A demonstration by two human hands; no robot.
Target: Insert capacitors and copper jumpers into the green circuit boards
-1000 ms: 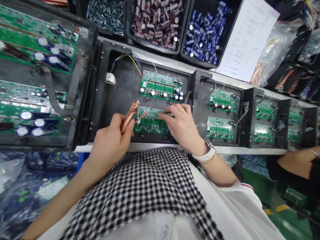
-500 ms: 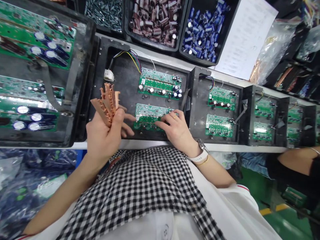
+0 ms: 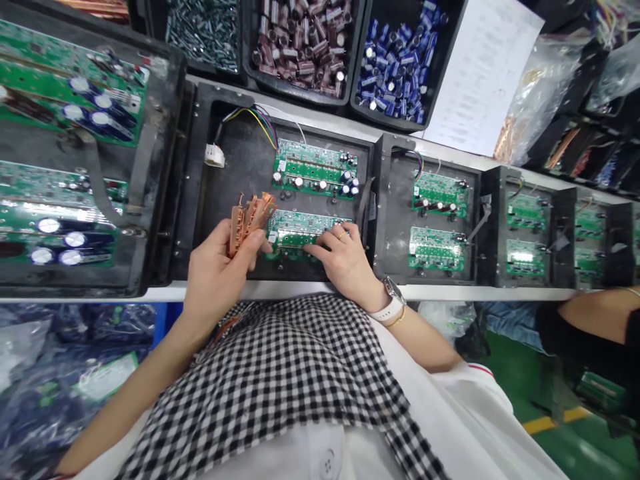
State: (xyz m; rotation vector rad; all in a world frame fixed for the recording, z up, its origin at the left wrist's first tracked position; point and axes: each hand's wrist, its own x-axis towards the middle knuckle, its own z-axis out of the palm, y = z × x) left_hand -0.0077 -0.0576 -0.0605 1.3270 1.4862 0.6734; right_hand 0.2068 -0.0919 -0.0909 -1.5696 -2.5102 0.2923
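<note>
Nearest the camera, the left hand (image 3: 213, 277) has its grip closed around a fanned bundle of copper strips (image 3: 249, 217), held upright just above the front of a black tray (image 3: 235, 167); their exact count cannot be told. The right hand (image 3: 345, 263), with 1 ring and 1 white watch (image 3: 393, 301) at the wrist, lies flat with fingers spread, pressing fingertips onto the near circuit board (image 3: 300, 230); it holds nothing. The strips' tops sit just beside that board's left end.

The tray rests on the desk (image 3: 280, 290) and carries 2 green boards: the near one and a far circuit board (image 3: 314, 177) behind it. A white connector (image 3: 214, 155) on coloured wires lies at its far left.

To the right stand 3 more black trays, each with 2 boards; to the left, a bigger tray (image 3: 150, 167) holds 2 larger ones.

Farthest back are 3 bins: screws (image 3: 203, 30), maroon capacitors (image 3: 300, 40), blue capacitors (image 3: 395, 63). Another person's arm (image 3: 595, 317) enters at the right edge.
</note>
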